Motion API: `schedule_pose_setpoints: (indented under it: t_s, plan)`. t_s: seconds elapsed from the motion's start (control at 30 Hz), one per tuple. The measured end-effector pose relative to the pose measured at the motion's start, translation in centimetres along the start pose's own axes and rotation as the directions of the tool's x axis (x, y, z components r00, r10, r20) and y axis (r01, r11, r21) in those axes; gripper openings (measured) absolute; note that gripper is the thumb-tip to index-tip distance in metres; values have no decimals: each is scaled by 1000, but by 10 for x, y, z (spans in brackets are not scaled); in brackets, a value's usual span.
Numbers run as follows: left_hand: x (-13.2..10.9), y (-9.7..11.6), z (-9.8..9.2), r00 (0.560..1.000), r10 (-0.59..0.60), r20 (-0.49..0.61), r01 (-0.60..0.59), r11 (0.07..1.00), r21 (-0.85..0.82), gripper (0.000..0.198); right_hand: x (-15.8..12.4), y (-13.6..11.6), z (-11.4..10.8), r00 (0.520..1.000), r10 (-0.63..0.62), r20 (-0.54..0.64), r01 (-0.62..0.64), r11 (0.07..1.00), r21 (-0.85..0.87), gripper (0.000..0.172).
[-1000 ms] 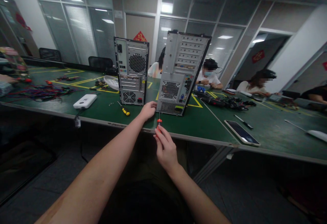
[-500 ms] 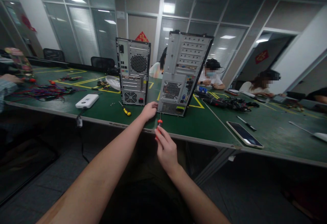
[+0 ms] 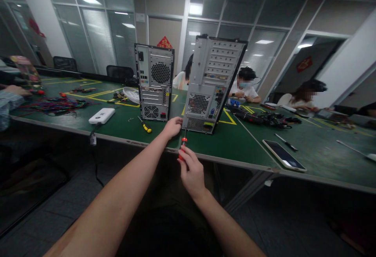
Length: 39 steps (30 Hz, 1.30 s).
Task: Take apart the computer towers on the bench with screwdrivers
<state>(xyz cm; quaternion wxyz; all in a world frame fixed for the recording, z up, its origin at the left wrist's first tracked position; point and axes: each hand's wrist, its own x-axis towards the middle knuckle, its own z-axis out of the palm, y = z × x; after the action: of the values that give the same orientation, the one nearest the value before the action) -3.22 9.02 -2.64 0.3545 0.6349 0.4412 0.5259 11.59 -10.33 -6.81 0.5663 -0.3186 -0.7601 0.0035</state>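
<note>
Two computer cases stand upright on the green table with their backs toward me. My right hand [image 3: 192, 171] grips the red-and-black handle of a screwdriver [image 3: 184, 141], its shaft pointing up at the lower left corner of the taller computer case [image 3: 202, 96]. At that same corner, my left hand [image 3: 173, 127] rests on the table against the case's left side; its fingertips are partly hidden, and I cannot tell whether they grip anything. To its left stands the smaller computer case [image 3: 154, 81]. A yellow-and-black screwdriver [image 3: 146, 126] lies in front of that one, near a few small screws [image 3: 131, 119].
On the left lie a white power bank [image 3: 102, 116] with a cable and a heap of coloured wires [image 3: 55, 105]. Black cables [image 3: 264, 118], a phone [image 3: 283, 154] and a pen [image 3: 286, 142] are on the right. Several people sit around the table [image 3: 235, 147].
The view has shifted slightly, so everything appears a little farther right. Both hands keep their places at the taller case, and the screwdriver stays in my right hand.
</note>
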Motion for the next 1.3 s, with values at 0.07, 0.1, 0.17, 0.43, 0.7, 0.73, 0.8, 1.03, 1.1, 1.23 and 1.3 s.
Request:
schedule_pose_setpoints:
  t_s: [0.07,0.1,0.17,0.43,0.7,0.73,0.8,1.03,1.1,1.23,1.3]
  plan:
    - [0,1,0,1000,3,7,-2,1000,-20,48,-1,0,1,1000,-17,10,17,1000,-11,40]
    - [-1,1,0,1000,4,8,-4,1000,-28,47,-1,0,2,1000,-15,4,15,1000,-16,40]
    - [-1,1,0,1000,6,3,-6,999,-34,46,-1,0,1,1000,15,-22,-15,1000,-19,33]
    - [1,-2,-1,1000,1,-1,-1,1000,-1,48,1,0,-1,994,70,-80,-71,997,-10,20]
    - [-2,4,-1,1000,-11,7,11,1000,3,51,3,-6,1,998,6,-65,-6,1000,6,31]
    - [-2,4,-1,1000,-13,7,13,1000,2,51,3,-7,1,997,4,-71,-3,1000,13,32]
    - [-1,3,0,1000,-17,13,17,1000,-5,51,3,-7,1,996,4,-85,-2,1000,17,31]
    - [1,-1,0,1000,-5,5,6,1000,-18,49,2,-3,-2,993,61,-105,-62,998,-5,20]
    - [1,-2,0,1000,-2,5,2,1000,-20,49,2,-2,-1,996,28,-83,-29,999,-14,22]
    - [3,-5,0,1000,15,1,-15,1000,-11,49,2,-2,0,998,-50,-32,48,997,-68,29]
    - [3,-6,0,1000,14,7,-14,1000,-8,50,2,-2,0,999,-38,-31,36,996,-77,27]
